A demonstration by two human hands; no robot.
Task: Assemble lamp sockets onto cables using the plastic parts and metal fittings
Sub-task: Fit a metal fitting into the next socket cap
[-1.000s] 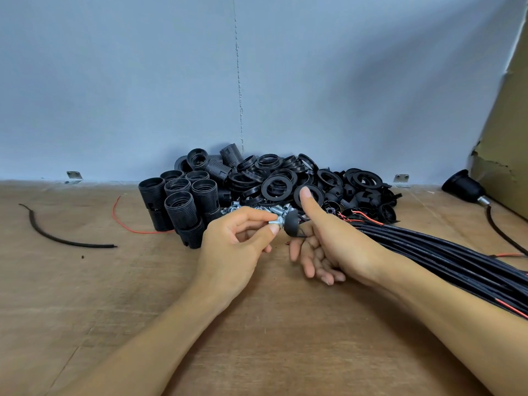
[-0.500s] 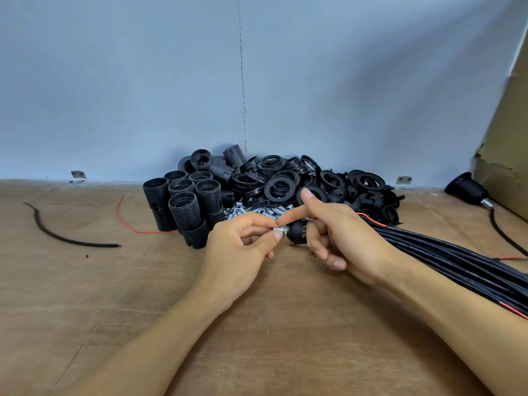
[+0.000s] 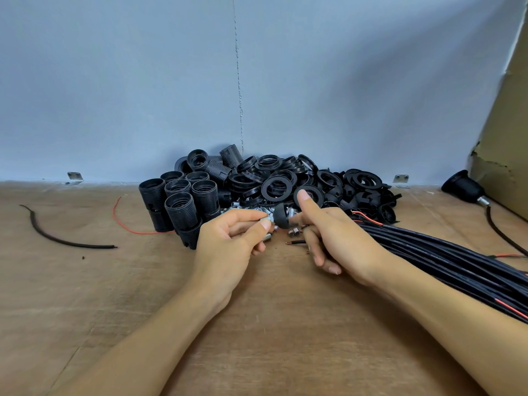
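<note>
Both hands met: L hand (image 3: 228, 244) pinched metal fitting (image 3: 267, 219) against socket cap (image 3: 281, 216). R hand (image 3: 340, 238) had loosened, thumb lifted, cap only lightly held; prob. regripping mid-thread.

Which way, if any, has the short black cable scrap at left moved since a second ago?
No. The short black cable scrap lies as before, its far end below-left of the small metal wall bracket.

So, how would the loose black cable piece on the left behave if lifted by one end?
The cable piece lies in a loose curve, so it would probably droop, not stay straight. It looks thin, so likely light and easy to drag.
</note>
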